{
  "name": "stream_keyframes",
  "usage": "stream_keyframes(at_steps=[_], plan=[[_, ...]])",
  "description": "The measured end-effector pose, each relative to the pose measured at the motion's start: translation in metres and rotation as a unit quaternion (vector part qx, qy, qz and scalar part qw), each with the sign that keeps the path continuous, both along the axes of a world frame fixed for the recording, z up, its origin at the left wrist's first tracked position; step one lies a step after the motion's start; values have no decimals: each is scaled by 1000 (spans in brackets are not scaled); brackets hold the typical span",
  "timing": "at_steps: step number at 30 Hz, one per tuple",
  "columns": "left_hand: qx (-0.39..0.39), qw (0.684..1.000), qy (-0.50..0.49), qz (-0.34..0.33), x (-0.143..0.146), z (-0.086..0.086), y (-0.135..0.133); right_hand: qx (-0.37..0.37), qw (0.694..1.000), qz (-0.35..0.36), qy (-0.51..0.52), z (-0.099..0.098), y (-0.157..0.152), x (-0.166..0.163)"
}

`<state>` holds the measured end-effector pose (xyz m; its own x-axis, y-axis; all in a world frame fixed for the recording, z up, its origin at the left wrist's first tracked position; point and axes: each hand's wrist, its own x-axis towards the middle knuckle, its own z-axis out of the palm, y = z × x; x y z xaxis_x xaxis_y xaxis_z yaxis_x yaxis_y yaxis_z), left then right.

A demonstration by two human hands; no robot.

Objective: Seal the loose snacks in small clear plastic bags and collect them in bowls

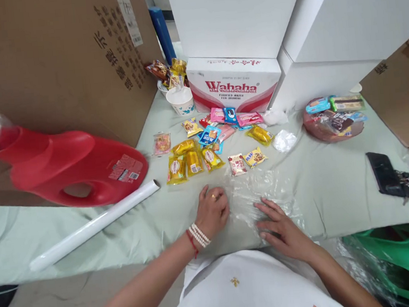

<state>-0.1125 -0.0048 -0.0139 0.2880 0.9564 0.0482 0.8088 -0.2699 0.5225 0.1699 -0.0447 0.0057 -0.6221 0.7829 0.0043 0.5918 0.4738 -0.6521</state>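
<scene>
A clear plastic bag [262, 191] lies crumpled flat on the pale green cloth in front of me. My left hand [213, 210], with a ring and bead bracelets, rests at the bag's left edge with fingers curled on the plastic. My right hand [280, 226] lies flat on the bag's near right part, fingers stretched out. Just beyond the bag sit several small snack packets [209, 148]: yellow ones, a blue one, pink ones and two cookie packs.
A red detergent jug [68, 169] lies on its side at left beside a white roll [95, 224]. A Wahaha box [232, 83], paper cup [181, 100] and cardboard stand behind. A bag of snacks [333, 119], phone [383, 172] with keys and green plastic item [398, 255] are at right.
</scene>
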Motion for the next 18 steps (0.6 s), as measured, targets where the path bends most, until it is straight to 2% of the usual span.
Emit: stream_keyframes(at_steps=[2,5,7,10,13,15,18], plan=[[0,999,11,-42,-7,1,-6,-24,998,-40,32,12,19,16],[-37,993,35,-102,-21,4,-9,42,993,-113,-7,28,78,27],[-58,989,51,-130,-28,5,-9,79,986,-106,-99,35,126,17],[-70,985,62,-143,-30,4,-8,53,968,-38,-244,39,184,-15],[-78,987,57,-132,-28,1,-9,11,939,18,-344,43,211,-41],[-84,988,49,-122,-28,1,-9,-4,924,16,-382,48,220,-45],[-93,987,26,-126,-28,2,-9,-29,932,-10,-362,62,238,-40]])
